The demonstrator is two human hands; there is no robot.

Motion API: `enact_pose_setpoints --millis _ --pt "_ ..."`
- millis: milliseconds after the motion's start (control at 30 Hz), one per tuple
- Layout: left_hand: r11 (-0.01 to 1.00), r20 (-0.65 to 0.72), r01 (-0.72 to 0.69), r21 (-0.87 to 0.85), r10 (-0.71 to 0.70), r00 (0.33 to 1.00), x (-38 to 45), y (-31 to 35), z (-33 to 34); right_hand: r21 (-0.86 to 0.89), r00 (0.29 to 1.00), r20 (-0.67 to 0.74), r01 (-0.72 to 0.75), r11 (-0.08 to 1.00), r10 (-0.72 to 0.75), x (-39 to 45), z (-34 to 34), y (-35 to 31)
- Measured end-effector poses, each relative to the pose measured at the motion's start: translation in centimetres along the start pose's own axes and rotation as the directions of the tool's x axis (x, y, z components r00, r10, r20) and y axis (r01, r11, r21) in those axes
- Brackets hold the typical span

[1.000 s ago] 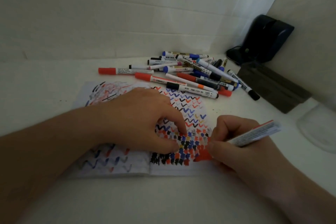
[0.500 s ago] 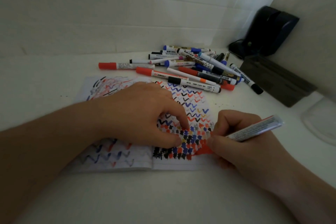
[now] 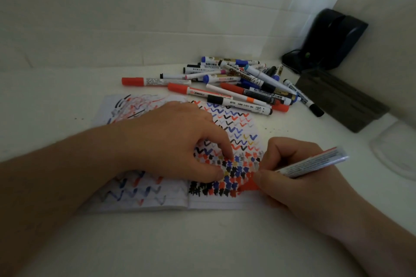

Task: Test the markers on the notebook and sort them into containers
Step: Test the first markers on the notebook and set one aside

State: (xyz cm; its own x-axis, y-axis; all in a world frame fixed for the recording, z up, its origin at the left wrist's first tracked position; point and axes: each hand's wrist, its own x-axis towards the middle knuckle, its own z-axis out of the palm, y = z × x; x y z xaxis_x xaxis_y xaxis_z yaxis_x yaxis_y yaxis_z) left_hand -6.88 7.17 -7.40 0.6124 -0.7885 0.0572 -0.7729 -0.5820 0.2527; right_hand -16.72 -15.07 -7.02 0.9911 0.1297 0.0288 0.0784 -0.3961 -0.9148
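Note:
An open notebook (image 3: pixel 216 202) lies on the white table, its pages covered in red, blue and black zigzags and blots. My left hand (image 3: pixel 177 139) rests on the pages, its index finger and thumb pressing the paper down. My right hand (image 3: pixel 290 168) grips a white marker (image 3: pixel 315 162) with a red label, its tip down on a red patch at the right page's lower edge. A pile of several capped markers (image 3: pixel 236 83) in red, blue and black lies just beyond the notebook.
A dark grey tray-like container (image 3: pixel 342 99) lies at the right, with a black device (image 3: pixel 333 38) behind it in the corner. A clear round container (image 3: pixel 396 150) sits at the far right edge. White walls close in behind and to the right.
My right hand and the marker have shifted only slightly over the red patch. My left hand stays on the page. The view has tilted a little.

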Motion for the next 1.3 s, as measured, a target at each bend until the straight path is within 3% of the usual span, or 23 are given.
enact_pose_setpoints --millis 233,333,467,600,1033,1133,1300 --pt "0.999 0.042 0.046 -0.003 -0.046 0.998 -0.2 0.5 -0.3 0.043 1.000 0.005 0.023 0.999 -0.024 0.0 -0.1 0.5" --pt "0.981 0.027 0.113 -0.161 -0.110 0.994 -0.5 1.0 -0.6 0.209 0.999 0.037 0.021 0.978 -0.029 0.3 -0.5 0.6" --pt "0.908 -0.014 0.125 -0.399 -0.143 0.990 -0.4 1.4 -0.9 0.597 0.998 0.053 -0.017 0.802 -0.018 0.9 -2.3 1.0" --pt "0.910 -0.008 0.098 -0.403 -0.110 0.994 -0.3 1.4 -0.9 0.770 0.986 0.147 -0.067 0.635 -0.074 1.3 -3.3 1.4" --pt "0.951 -0.034 0.046 -0.307 -0.059 0.998 -0.4 1.8 -0.6 0.695 0.991 0.125 -0.117 0.710 0.040 1.7 -2.2 1.6" --pt "0.952 -0.107 0.023 -0.306 -0.059 0.993 -0.3 1.9 -0.5 0.637 0.995 0.065 -0.097 0.765 0.072 1.6 -1.8 1.4" --pt "0.861 -0.227 -0.038 -0.507 -0.091 0.970 -0.4 2.2 -0.9 0.420 0.988 -0.154 0.096 0.903 -0.033 1.1 -2.1 1.4"
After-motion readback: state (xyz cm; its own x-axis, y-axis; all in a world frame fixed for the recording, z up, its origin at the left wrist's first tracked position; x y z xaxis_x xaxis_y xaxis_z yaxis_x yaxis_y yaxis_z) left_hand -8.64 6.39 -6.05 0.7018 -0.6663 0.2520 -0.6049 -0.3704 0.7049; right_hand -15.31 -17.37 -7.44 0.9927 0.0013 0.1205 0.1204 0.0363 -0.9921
